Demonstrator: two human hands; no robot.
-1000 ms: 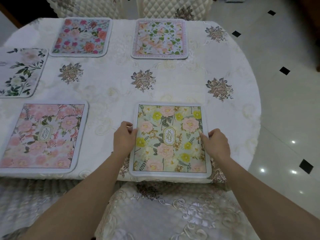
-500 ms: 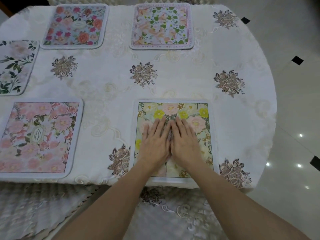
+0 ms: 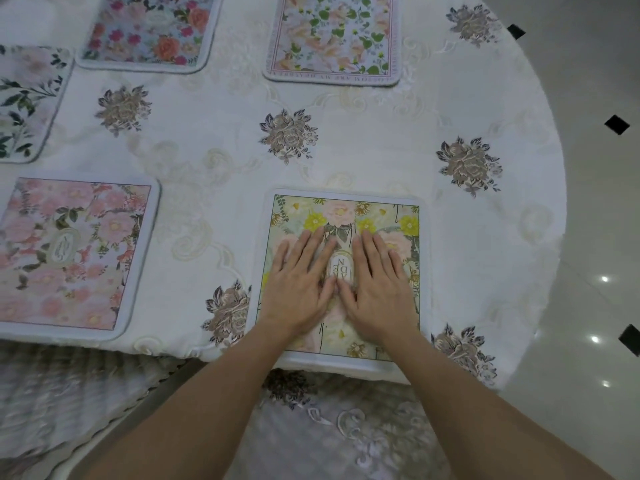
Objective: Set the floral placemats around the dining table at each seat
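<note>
A yellow-and-pink floral placemat [image 3: 398,216] lies flat at the table's near edge, right in front of me. My left hand [image 3: 300,278] and my right hand [image 3: 379,282] rest palm-down on its middle, fingers spread, thumbs almost touching below an oval label. Neither hand grips anything. A pink floral placemat [image 3: 69,254] lies at the near left. At the far side lie a red-and-blue floral placemat [image 3: 149,29] and a green-leaf placemat [image 3: 334,36]. A white placemat with dark leaves [image 3: 24,98] sits at the left edge, partly cut off.
The oval table [image 3: 485,237] wears a white embroidered cloth with brown flower motifs. A chair with an embroidered cover [image 3: 346,431] stands under me, another chair [image 3: 52,400] at the lower left. Glossy floor tiles [image 3: 595,220] with black diamonds lie to the right.
My hands left the mat's side edges and came to lie flat on its middle, then slid slightly apart, uncovering the label. The mat sits a little farther onto the table.
</note>
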